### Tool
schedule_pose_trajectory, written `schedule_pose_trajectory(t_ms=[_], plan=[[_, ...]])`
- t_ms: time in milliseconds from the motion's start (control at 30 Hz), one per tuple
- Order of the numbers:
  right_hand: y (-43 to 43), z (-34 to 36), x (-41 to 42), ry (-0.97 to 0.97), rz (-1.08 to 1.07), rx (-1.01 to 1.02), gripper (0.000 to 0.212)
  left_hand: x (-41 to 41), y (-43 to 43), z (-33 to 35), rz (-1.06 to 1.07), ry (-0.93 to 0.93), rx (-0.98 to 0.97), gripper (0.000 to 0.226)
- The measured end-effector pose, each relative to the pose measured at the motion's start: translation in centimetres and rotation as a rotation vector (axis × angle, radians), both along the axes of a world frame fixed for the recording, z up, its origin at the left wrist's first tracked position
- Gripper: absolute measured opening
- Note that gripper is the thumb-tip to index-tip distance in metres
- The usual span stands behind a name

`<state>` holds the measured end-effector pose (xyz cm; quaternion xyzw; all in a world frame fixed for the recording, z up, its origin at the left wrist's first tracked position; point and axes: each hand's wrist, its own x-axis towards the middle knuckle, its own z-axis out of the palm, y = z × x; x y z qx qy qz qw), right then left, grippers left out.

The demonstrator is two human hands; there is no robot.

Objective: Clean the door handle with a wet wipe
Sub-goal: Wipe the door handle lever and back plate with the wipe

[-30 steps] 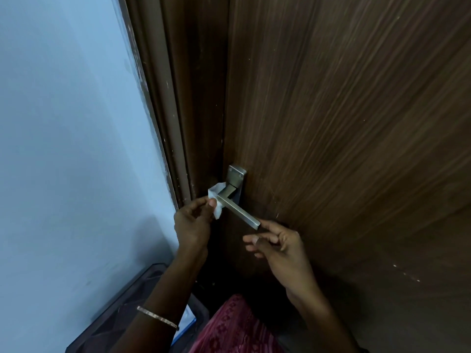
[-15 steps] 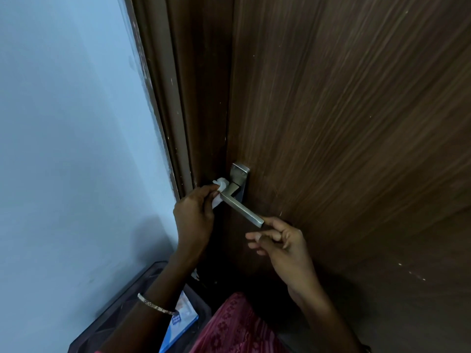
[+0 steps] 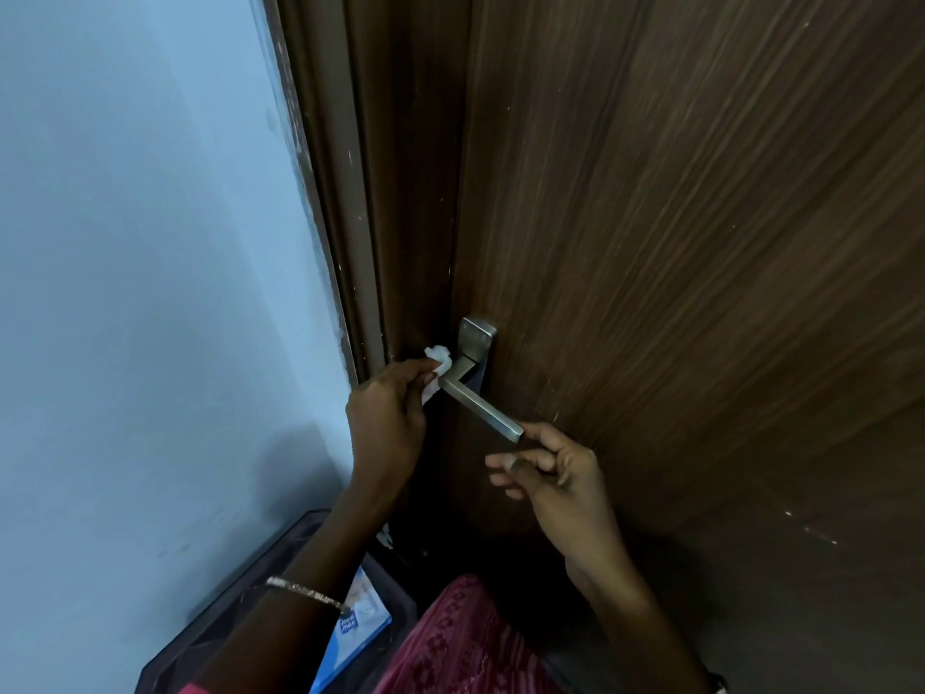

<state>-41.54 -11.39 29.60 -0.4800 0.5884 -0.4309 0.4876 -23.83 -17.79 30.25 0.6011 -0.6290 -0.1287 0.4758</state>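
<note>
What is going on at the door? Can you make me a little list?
left hand: pinches the wipe against the handle's bend
right hand: fingers touch the handle's free end
handle: silver lever on a plate
door: dark brown wood
wall: pale blue
below: blue packet

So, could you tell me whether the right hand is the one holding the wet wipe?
No, the wet wipe is pinched in the left hand at the handle's bend, while the right hand only touches the lever's free end.
</note>
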Motion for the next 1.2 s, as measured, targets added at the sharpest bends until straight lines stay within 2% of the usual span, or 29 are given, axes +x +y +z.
schedule_pose_trajectory(t_ms=[233,367,467,533,733,800,900,1033,1133,1200], plan=[[0.6,-0.1,0.3,0.053,-0.029,-0.007,0.043,-0.7,2.0,-0.3,0.042,0.111,0.0,0.022],[1.4,0.2,1.2,-0.128,-0.036,0.055,0.052,-3.1,4.4,-0.7,-0.009,0.096,-0.025,0.02],[1.9,0.7,1.3,-0.283,0.026,0.01,0.049,-4.3,5.7,-1.1,-0.076,0.172,-0.03,0.026],[2.3,1.0,1.0,-0.351,0.026,-0.028,0.044,-4.5,6.2,-1.3,-0.111,0.146,-0.044,0.03],[2.8,1.3,0.4,-0.202,-0.094,-0.092,0.025,-5.2,7.5,-0.6,-0.261,0.145,-0.025,0.036],[2.7,1.4,0.0,-0.186,-0.123,-0.112,0.02,-5.3,7.9,-0.3,-0.34,0.214,-0.004,0.034],[2.7,1.8,-1.2,-0.189,-0.209,-0.152,0.018,-5.3,8.2,0.3,-0.446,0.421,0.089,0.033],[2.3,1.7,-2.6,-0.02,-0.383,-0.233,0.017,-4.7,7.5,1.1,-0.252,0.517,0.097,0.033],[2.1,1.1,-1.4,0.037,-0.321,-0.198,0.02,-3.3,6.4,1.2,-0.041,0.386,0.054,0.03],[1.7,0.6,0.0,0.026,-0.292,-0.175,0.021,-2.6,5.8,1.1,0.026,0.322,0.049,0.032]])
